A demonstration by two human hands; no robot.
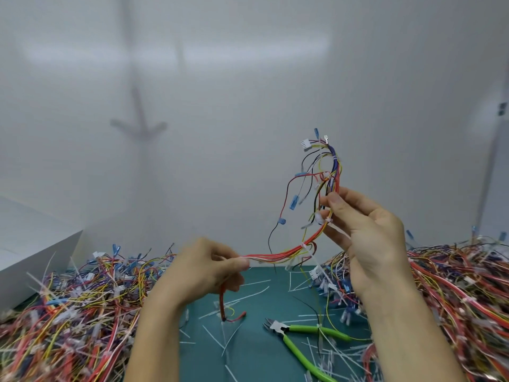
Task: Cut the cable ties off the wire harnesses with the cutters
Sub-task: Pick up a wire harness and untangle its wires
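I hold one wire harness (pixel 289 253) of red, yellow and purple wires stretched between both hands above the green mat (pixel 256 351). My left hand (pixel 206 268) pinches its lower red end. My right hand (pixel 363 230) grips the bundle higher up, beside a white cable tie (pixel 329 222); the harness's upper end curves up past my fingers. Another white tie (pixel 304 246) wraps the bundle between my hands. The green-handled cutters (pixel 292 339) lie on the mat below my right hand, untouched.
Large heaps of wire harnesses lie at the left (pixel 68 307) and at the right (pixel 457 293). Several cut white tie pieces (pixel 220 340) litter the mat. A white box (pixel 33 249) stands at the far left against the white wall.
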